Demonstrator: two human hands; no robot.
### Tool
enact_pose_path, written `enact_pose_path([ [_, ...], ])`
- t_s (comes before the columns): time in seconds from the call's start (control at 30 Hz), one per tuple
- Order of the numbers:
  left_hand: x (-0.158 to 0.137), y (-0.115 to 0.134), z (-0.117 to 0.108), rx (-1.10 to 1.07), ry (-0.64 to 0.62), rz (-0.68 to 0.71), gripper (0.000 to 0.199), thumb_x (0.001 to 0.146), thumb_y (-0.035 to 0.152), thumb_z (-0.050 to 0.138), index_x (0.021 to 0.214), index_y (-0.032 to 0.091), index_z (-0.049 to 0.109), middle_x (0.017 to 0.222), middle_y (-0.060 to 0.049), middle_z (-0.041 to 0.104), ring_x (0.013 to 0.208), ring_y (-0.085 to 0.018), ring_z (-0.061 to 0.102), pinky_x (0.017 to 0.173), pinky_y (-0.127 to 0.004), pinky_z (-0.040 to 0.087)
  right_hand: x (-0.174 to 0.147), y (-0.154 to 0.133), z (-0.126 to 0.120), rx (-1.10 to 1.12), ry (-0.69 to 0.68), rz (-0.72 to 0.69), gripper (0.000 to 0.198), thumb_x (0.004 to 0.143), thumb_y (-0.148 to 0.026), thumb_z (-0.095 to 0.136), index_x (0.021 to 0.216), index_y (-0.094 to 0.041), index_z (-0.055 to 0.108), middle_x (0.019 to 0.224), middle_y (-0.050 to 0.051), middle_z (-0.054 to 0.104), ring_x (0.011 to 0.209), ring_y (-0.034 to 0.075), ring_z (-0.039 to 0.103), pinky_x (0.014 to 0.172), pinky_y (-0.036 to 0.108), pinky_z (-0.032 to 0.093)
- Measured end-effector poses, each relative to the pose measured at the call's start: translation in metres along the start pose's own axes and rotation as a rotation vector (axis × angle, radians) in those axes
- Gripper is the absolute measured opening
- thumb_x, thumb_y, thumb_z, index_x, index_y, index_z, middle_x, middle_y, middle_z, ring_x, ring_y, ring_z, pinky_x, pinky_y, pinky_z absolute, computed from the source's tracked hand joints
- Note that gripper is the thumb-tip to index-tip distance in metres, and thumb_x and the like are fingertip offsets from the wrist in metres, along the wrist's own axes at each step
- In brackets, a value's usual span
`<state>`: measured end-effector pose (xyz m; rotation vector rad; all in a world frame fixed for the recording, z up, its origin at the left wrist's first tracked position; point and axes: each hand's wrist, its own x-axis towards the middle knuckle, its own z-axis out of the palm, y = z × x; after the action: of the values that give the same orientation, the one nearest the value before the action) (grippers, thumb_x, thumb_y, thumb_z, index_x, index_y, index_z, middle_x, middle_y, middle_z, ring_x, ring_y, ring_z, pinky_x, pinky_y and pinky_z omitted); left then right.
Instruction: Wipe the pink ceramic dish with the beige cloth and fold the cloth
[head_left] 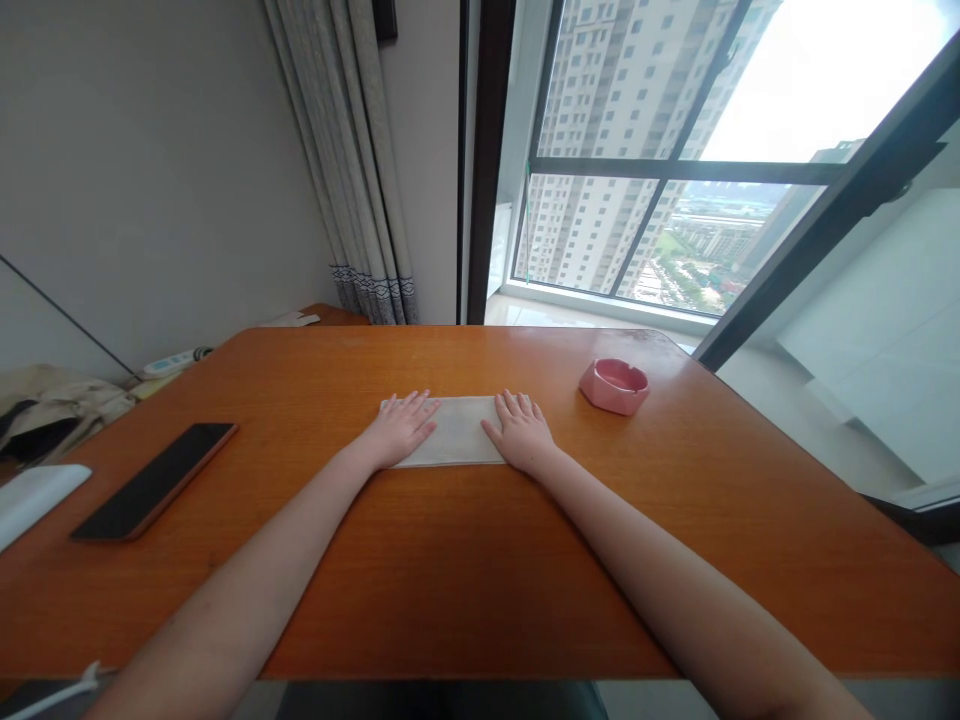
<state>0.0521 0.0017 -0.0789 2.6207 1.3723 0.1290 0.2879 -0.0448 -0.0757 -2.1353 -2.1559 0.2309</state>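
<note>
A flat white cloth [459, 430], rectangular in outline, lies on the brown wooden table [465, 560]. On its left end rests my left hand [405, 428], palm down with the fingers stretched out. My right hand [521, 432] presses flat on the right end, fingers and thumb spread. Between the two hands the middle of the cloth shows; both ends are partly hidden under the palms. Whether the cloth is folded in layers I cannot tell.
A pink ashtray [615, 386] stands on the table to the right, beyond my right hand. To the left lies a dark phone-like slab [156, 482], with a white object [41, 498] at the table's left edge. A curtain [345, 150] hangs behind, beside a large window [660, 170].
</note>
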Motion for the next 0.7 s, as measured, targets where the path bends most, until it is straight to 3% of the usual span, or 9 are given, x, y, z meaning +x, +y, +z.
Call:
enact_pose_path([
  [0.13,-0.01,-0.024,-0.005,0.086,0.164,-0.319,0.06,0.091,0.05,0.022,0.141,0.019,0.035,0.151,-0.014,0.025,0.14,-0.031,0.019,0.109,-0.059,0.006,0.001,0.002,-0.001,0.004,-0.014,0.091,0.077,0.09,-0.059,0.019,0.147,-0.008,0.018,0.154,0.012,0.013,0.142,0.028,0.008,0.113,0.046,0.008],
  [0.2,-0.014,-0.03,-0.008,0.124,0.275,-0.411,0.058,0.09,0.047,0.026,0.136,0.014,0.041,0.149,-0.019,0.029,0.138,-0.035,0.021,0.108,-0.06,0.011,0.002,0.003,-0.002,-0.002,-0.01,0.108,0.076,0.09,-0.059,0.019,0.147,-0.008,0.018,0.154,0.012,0.012,0.142,0.028,0.007,0.113,0.046,0.007],
  [0.33,-0.015,-0.033,-0.012,0.03,0.3,-0.376,0.047,0.087,0.045,0.034,0.113,0.014,0.056,0.13,-0.019,0.051,0.124,-0.032,0.042,0.101,-0.049,0.033,0.005,0.007,-0.002,-0.01,0.009,0.169,0.076,0.09,-0.058,0.019,0.146,-0.008,0.019,0.154,0.012,0.014,0.142,0.028,0.008,0.113,0.047,0.006],
  [0.4,-0.012,-0.03,-0.01,-0.052,0.265,-0.379,0.038,0.085,0.046,0.037,0.098,0.017,0.057,0.117,-0.015,0.058,0.113,-0.029,0.051,0.1,-0.049,0.035,0.007,0.009,-0.001,-0.011,0.027,0.2,0.075,0.09,-0.057,0.021,0.146,-0.008,0.02,0.154,0.012,0.015,0.142,0.029,0.009,0.113,0.047,0.006],
  [0.57,-0.004,-0.018,-0.005,-0.135,0.257,-0.46,0.033,0.074,0.051,0.051,0.077,0.018,0.055,0.127,-0.012,0.051,0.117,-0.034,0.046,0.104,-0.061,0.02,0.007,0.01,0.001,0.029,0.108,0.189,0.071,0.091,-0.053,0.028,0.144,-0.005,0.027,0.152,0.015,0.021,0.14,0.032,0.013,0.113,0.049,0.007],
  [0.7,-0.005,-0.031,-0.013,-0.291,0.311,-0.441,0.026,0.072,0.044,0.055,0.07,0.018,0.052,0.092,-0.008,0.061,0.09,-0.026,0.056,0.087,-0.043,0.041,0.006,0.01,-0.001,0.144,0.274,0.043,0.051,0.09,-0.039,0.038,0.133,-0.012,0.046,0.145,0.013,0.037,0.135,0.029,0.028,0.112,0.048,0.015],
])
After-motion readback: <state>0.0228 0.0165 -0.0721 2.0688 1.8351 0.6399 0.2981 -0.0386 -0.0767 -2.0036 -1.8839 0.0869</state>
